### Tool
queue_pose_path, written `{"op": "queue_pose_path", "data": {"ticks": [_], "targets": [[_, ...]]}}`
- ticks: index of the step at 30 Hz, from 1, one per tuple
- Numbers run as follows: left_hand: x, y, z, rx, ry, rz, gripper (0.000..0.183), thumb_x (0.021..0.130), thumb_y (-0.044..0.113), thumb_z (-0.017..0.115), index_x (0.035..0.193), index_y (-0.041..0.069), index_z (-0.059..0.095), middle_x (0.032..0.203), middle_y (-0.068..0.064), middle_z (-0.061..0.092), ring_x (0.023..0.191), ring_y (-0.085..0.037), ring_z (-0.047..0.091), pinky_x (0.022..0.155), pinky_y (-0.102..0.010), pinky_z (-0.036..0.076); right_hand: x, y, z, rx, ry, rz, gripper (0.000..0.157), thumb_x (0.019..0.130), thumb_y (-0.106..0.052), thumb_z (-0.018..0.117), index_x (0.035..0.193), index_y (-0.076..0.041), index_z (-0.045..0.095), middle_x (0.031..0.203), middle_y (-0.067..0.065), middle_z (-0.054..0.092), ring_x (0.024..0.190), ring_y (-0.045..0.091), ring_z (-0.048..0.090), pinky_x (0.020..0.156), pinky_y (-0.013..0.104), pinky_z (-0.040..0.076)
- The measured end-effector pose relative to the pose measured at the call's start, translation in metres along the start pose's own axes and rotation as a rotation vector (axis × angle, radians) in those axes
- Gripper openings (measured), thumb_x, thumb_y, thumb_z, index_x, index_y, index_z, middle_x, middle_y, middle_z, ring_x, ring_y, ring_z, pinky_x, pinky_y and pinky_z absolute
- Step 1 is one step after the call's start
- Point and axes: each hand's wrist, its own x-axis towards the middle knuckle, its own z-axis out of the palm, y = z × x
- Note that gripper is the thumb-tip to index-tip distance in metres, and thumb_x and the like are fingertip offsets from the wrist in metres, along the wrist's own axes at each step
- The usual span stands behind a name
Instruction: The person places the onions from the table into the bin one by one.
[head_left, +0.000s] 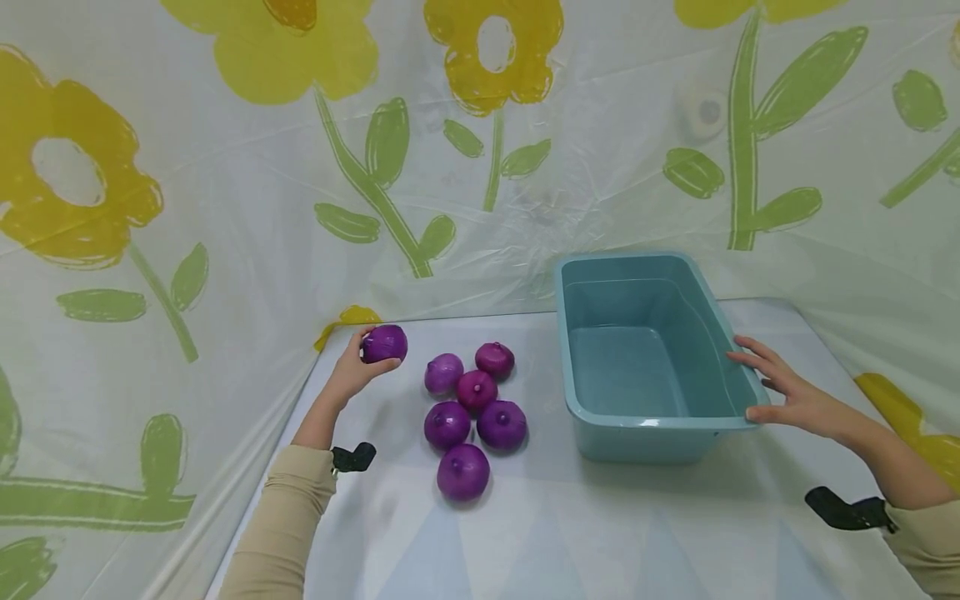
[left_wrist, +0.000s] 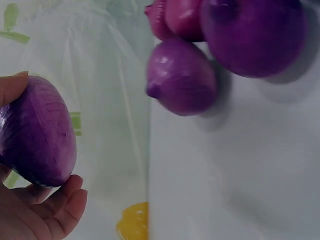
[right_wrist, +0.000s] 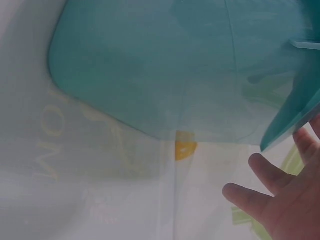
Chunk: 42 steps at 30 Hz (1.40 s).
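Note:
At the table's far left, my left hand [head_left: 352, 367] grips a red onion [head_left: 385, 343] between thumb and fingers, above the tabletop. The left wrist view shows this onion [left_wrist: 42, 132] at the left, with fingertips curled under it. Several more red onions [head_left: 462, 472] lie clustered on the table to its right. My right hand [head_left: 798, 404] touches the right rim of a blue-green plastic tub [head_left: 630, 442], its thumb near the front right corner. In the right wrist view, spread fingers [right_wrist: 247, 200] show beside the tub wall [right_wrist: 150, 75]; two stand apart from it.
The tub stands upright on the right part of the white table [head_left: 540, 533], with its bare bottom visible. Behind the table hangs a pale curtain [head_left: 247, 192] printed with yellow flowers. Black straps with dark pieces [head_left: 847, 508] sit at both wrists.

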Motion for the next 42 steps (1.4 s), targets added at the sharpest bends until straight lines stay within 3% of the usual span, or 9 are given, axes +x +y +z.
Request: {"op": "queue_pose_path", "data": {"ticks": [7, 14, 20, 29, 34, 42], "targets": [[0.006, 0.030, -0.007, 0.010, -0.014, 0.063, 0.088, 0.081, 0.033, 0.067, 0.146, 0.011, 0.012, 0.147, -0.023, 0.020, 0.128, -0.042, 0.029, 0.101, -0.055, 0.032, 0.000, -0.001, 0.001, -0.025, -0.001, 0.013, 0.073, 0.079, -0.006, 0.059, 0.144, -0.015, 0.025, 0.144, -0.028, 0.002, 0.110, -0.019, 0.017, 0.077, 0.075, 0.028], [0.014, 0.068, 0.001, 0.064, -0.053, 0.112, 0.086, 0.079, 0.037, 0.069, 0.145, 0.016, 0.018, 0.144, -0.022, 0.027, 0.124, -0.041, 0.037, 0.097, -0.054, 0.036, -0.001, -0.001, 0.001, -0.022, 0.003, 0.012, 0.073, 0.080, -0.007, 0.059, 0.144, -0.017, 0.025, 0.144, -0.028, 0.001, 0.109, -0.019, 0.017, 0.077, 0.076, 0.027], [0.022, 0.105, 0.014, 0.079, -0.125, 0.158, 0.083, 0.080, 0.032, 0.069, 0.145, 0.019, 0.019, 0.143, -0.019, 0.031, 0.122, -0.037, 0.041, 0.097, -0.050, 0.039, -0.002, -0.002, 0.000, -0.015, -0.002, 0.016, 0.073, 0.080, -0.006, 0.059, 0.143, -0.014, 0.025, 0.144, -0.028, 0.001, 0.111, -0.015, 0.018, 0.078, 0.077, 0.026], [0.033, 0.152, 0.052, 0.052, -0.211, 0.255, 0.081, 0.079, 0.033, 0.070, 0.144, 0.021, 0.023, 0.140, -0.014, 0.036, 0.122, -0.030, 0.042, 0.098, -0.046, 0.039, -0.002, -0.002, 0.001, -0.009, 0.003, 0.006, 0.075, 0.079, -0.003, 0.060, 0.144, -0.015, 0.025, 0.144, -0.028, 0.002, 0.109, -0.018, 0.017, 0.077, 0.076, 0.026], [0.035, 0.173, 0.079, 0.074, -0.245, 0.300, 0.082, 0.077, 0.037, 0.071, 0.144, 0.024, 0.025, 0.141, -0.010, 0.037, 0.123, -0.027, 0.043, 0.097, -0.044, 0.041, -0.001, -0.001, 0.001, -0.009, 0.005, 0.004, 0.074, 0.079, -0.003, 0.060, 0.144, -0.015, 0.026, 0.144, -0.029, 0.003, 0.109, -0.018, 0.017, 0.077, 0.076, 0.027], [0.039, 0.202, 0.125, 0.050, -0.350, 0.367, 0.082, 0.078, 0.034, 0.070, 0.144, 0.020, 0.024, 0.140, -0.008, 0.037, 0.122, -0.025, 0.042, 0.095, -0.039, 0.044, -0.001, -0.002, 0.001, 0.010, 0.003, -0.002, 0.073, 0.079, -0.002, 0.059, 0.143, -0.013, 0.026, 0.144, -0.028, 0.003, 0.112, -0.019, 0.016, 0.075, 0.075, 0.027]]}}
